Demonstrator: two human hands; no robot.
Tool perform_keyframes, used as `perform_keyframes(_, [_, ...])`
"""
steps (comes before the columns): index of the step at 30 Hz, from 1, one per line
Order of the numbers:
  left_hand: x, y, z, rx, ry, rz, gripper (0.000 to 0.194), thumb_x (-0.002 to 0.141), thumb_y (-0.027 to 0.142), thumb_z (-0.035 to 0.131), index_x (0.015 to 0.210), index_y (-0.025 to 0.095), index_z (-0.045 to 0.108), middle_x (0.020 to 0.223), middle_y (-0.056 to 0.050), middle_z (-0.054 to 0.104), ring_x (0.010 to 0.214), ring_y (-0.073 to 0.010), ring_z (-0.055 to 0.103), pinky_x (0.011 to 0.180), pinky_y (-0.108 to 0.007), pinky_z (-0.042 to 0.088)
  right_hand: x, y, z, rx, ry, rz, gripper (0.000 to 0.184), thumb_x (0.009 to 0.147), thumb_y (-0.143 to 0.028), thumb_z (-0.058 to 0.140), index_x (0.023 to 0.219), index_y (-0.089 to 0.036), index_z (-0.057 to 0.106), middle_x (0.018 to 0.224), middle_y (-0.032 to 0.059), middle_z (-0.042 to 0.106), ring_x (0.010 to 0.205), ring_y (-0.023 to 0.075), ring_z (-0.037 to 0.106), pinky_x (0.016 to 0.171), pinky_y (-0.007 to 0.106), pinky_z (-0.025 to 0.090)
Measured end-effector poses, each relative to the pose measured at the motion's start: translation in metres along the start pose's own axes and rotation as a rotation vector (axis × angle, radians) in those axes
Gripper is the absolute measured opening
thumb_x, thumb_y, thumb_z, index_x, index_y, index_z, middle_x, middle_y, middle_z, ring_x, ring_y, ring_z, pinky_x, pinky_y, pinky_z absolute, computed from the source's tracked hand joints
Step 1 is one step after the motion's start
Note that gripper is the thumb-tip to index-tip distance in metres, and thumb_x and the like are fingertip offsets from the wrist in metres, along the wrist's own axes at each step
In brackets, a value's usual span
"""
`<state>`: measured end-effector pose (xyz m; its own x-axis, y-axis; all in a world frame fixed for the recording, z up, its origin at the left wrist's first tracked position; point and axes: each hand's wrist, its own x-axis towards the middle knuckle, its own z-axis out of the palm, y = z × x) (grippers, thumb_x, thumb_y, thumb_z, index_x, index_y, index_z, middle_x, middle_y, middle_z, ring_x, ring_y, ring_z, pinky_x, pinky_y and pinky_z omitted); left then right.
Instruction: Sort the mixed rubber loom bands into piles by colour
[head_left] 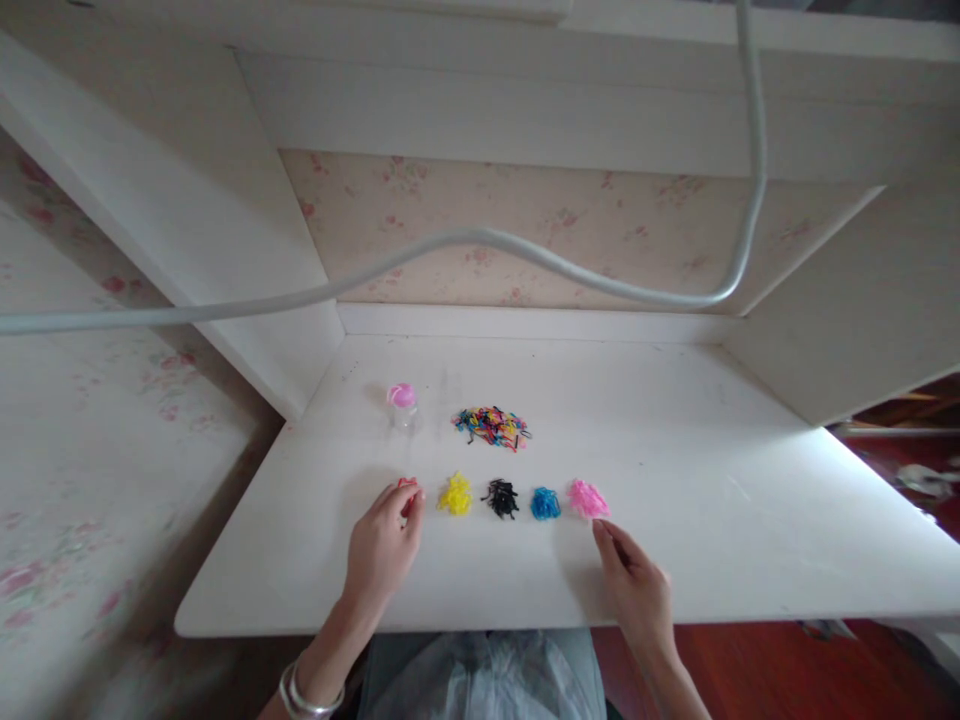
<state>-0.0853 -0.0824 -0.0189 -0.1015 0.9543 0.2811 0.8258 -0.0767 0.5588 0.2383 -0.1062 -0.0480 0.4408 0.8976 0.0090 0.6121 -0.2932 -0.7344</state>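
My left hand [386, 535] is closed in a pinch over a small pile of red rubber bands [407, 482], which it partly covers. What lies between those fingertips is hidden. At the near edge of a pink rubber band pile [588, 498], my right hand [637, 580] has its thumb and forefinger pressed together; anything in them is too small to name. Between the hands lie a yellow pile [455, 494], a black pile [501, 498] and a blue pile [545, 503] of rubber bands. Behind this row is a larger mixed-colour heap of rubber bands [493, 427].
A small clear jar [405, 415] with a pink top [402, 395] stands at the back left of the white desk [675, 480]. A thick white cable [480, 238] hangs across the view above the desk. Side panels rise at left and right.
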Motion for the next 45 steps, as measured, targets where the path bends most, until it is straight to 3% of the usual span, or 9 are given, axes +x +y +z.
perform_keyframes(5, [0.033,0.045,0.021,0.155,-0.205,0.075,0.022,0.089,0.034,0.044,0.088,0.026,0.064,0.091,0.001,0.067,0.074,-0.0123,0.063,0.067,-0.024,0.044,0.011,0.006,0.0,-0.035,-0.001,-0.013,0.053,0.081,-0.062,0.043,0.095,-0.02,0.073,0.083,0.0067,0.072,0.071,0.0205,0.065,0.061,0.024,0.046])
perform_keyframes(10, [0.059,0.08,0.047,0.245,-0.364,0.131,0.024,0.088,0.039,0.045,0.088,0.025,0.064,0.096,-0.002,0.067,0.083,-0.0151,0.063,0.07,-0.025,0.043,0.005,0.009,0.008,-0.068,-0.026,-0.114,0.049,0.085,-0.058,0.04,0.092,-0.022,0.072,0.079,0.0055,0.072,0.067,0.0189,0.064,0.06,0.024,0.045])
perform_keyframes(16, [0.082,0.104,0.081,0.313,-0.434,0.144,0.026,0.086,0.042,0.048,0.095,0.023,0.064,0.101,-0.005,0.066,0.09,-0.0181,0.062,0.076,-0.028,0.044,0.003,0.008,0.008,-0.106,-0.033,-0.186,0.045,0.088,-0.053,0.038,0.095,-0.024,0.072,0.088,0.0047,0.072,0.072,0.0175,0.066,0.063,0.023,0.046])
perform_keyframes(24, [0.093,0.107,0.102,0.348,-0.413,0.139,0.027,0.091,0.032,0.037,0.096,0.021,0.062,0.102,-0.006,0.065,0.089,-0.0176,0.062,0.076,-0.029,0.045,0.004,0.009,0.006,-0.1,-0.043,-0.203,0.044,0.09,-0.051,0.037,0.097,-0.023,0.071,0.09,0.0052,0.072,0.074,0.0181,0.066,0.065,0.023,0.045])
perform_keyframes(45, [0.094,0.105,0.098,0.376,-0.39,0.13,0.03,0.092,0.031,0.035,0.094,0.018,0.063,0.099,-0.008,0.065,0.088,-0.0178,0.062,0.073,-0.027,0.045,0.003,0.01,0.007,-0.198,-0.032,-0.268,0.042,0.092,-0.047,0.035,0.098,-0.026,0.071,0.095,0.0043,0.072,0.077,0.0183,0.068,0.065,0.023,0.046])
